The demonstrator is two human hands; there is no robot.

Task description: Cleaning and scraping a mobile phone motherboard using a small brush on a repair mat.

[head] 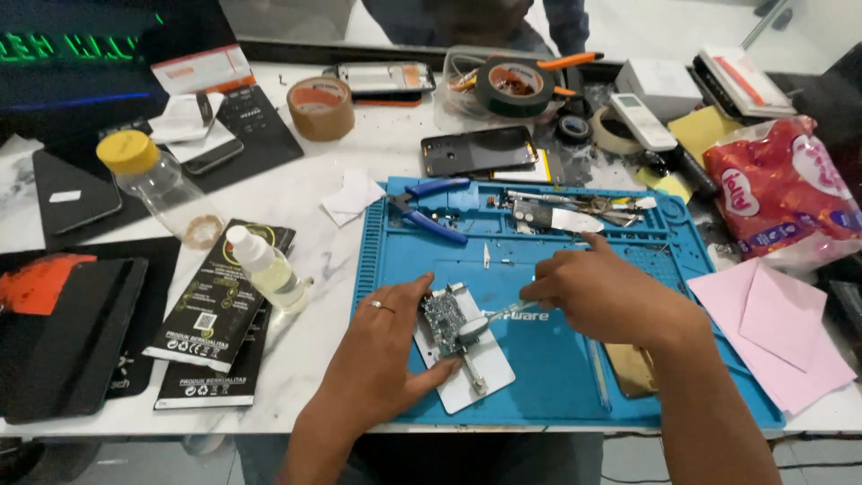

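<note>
A small green circuit board (pixel 442 318) sits clamped in a silver metal holder (pixel 476 370) on a blue work mat (pixel 539 377). My left hand (pixel 382 346) rests on the mat's left side, ring on one finger, steadying the holder with its thumb under the board. My right hand (pixel 597 292) pinches a thin metal tool (pixel 496 317), probably tweezers, whose tip touches the board's right edge.
Blue-handled pliers (pixel 429 214) and small tools lie in the mat's top tray. A clear squeeze bottle (pixel 267 268), a yellow-capped jar (pixel 157 182), black packets (pixel 220 314), tape rolls (pixel 321 107), a phone back (pixel 479 149), pink envelopes (pixel 772 328) and a red snack bag (pixel 781 189) surround it.
</note>
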